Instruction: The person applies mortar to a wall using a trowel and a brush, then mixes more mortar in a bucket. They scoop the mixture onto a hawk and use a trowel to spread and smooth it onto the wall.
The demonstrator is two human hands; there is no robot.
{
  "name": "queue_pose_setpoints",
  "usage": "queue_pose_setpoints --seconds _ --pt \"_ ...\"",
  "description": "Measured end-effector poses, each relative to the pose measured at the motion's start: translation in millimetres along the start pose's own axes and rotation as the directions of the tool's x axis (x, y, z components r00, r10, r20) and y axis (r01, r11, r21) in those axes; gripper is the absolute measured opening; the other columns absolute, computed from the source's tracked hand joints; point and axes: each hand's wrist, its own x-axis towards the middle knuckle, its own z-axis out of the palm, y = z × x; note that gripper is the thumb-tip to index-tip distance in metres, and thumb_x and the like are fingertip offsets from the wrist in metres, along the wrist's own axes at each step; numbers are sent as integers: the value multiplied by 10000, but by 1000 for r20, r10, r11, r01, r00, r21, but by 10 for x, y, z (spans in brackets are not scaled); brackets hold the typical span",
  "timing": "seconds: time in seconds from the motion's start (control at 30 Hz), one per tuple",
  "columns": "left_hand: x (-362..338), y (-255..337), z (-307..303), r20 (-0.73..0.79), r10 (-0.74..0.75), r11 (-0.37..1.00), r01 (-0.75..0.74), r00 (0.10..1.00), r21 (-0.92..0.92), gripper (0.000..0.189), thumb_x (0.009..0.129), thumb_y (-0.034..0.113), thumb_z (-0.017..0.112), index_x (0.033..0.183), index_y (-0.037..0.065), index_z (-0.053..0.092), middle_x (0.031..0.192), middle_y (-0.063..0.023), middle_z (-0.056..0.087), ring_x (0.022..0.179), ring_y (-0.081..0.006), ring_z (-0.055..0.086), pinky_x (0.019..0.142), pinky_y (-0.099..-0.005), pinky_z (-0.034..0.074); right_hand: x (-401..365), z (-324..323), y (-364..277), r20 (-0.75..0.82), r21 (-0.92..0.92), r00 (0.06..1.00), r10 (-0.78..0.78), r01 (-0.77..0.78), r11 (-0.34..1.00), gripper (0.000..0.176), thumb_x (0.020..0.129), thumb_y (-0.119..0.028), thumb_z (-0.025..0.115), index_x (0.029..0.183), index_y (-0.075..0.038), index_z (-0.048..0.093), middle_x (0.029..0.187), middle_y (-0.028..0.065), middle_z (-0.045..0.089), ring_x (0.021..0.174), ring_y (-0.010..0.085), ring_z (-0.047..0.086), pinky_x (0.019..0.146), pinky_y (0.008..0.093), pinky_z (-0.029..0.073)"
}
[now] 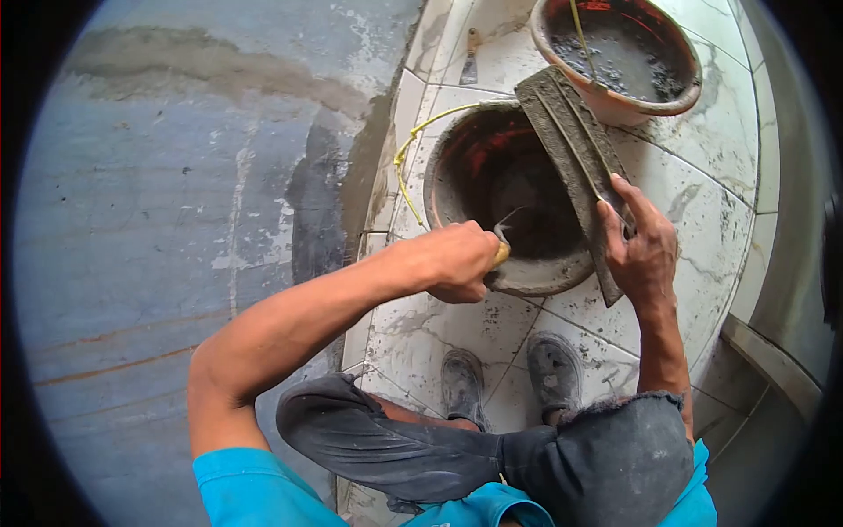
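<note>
My left hand [461, 262] is closed around the yellowish handle of a trowel [501, 254]. Its metal part reaches into a mortar-stained bucket [549, 279], where the dark interior makes it hard to see. On the right, my right hand [645, 246] grips a long, narrow plastering float [571, 145], coated in grey mortar and tilted over the bucket's right rim. A yellow cord [404, 158] hangs at the bucket's left side. The bucket holds dark grey material.
A second bucket [688, 98] with grey, lumpy contents stands at the upper right. A small scraper [471, 60] lies on the tiled floor [694, 211] above the near bucket. My two shoes [555, 373] are below it. A blue-grey surface [158, 228] with mortar patches fills the left.
</note>
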Motion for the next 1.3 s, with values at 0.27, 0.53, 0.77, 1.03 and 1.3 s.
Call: queue_pose_setpoints --seconds 0.27,0.53,0.77,1.03,1.3 --pt "-167 191 96 -136 88 996 -90 987 -9 298 652 6 529 888 -173 502 631 -296 575 662 -453 620 584 -469 507 -24 2 18 17 -53 1000 -10 11 999 322 856 -207 647 1157 -93 621 877 143 667 754 315 659 661 387 512" --pt "-261 149 81 -22 105 991 -106 994 -87 294 671 47 571 895 -128 498 652 -275 578 678 -458 607 591 -462 501 -9 -23 -22 39 -92 999 -14 18 996 319 858 -221 648 1159 -119 622 869 135 666 752 313 660 653 389 513" --pt "-622 -101 -149 43 17 952 -3 999 -307 502 772 180 638 1206 -35 510 771 -193 617 706 -299 637 631 -388 485 24 -29 24 14 -110 999 -34 36 993 319 856 -227 651 1157 -123 624 861 125 665 747 307 660 651 391 511" --pt "-10 214 99 20 -209 817 186 978 -546 343 806 186 627 1019 -69 540 664 -149 606 547 -205 614 530 -354 501 -9 -20 29 14 -94 1000 -10 11 996 322 853 -232 656 1154 -126 622 849 125 657 733 313 650 640 392 508" --pt "-356 294 176 -102 -52 927 10 993 -375 574 792 241 642 1252 -61 479 1023 -293 610 984 -380 602 877 -416 459 -68 -17 21 47 -109 999 -11 16 994 340 859 -246 650 1177 -135 609 801 118 627 682 317 632 604 403 495"
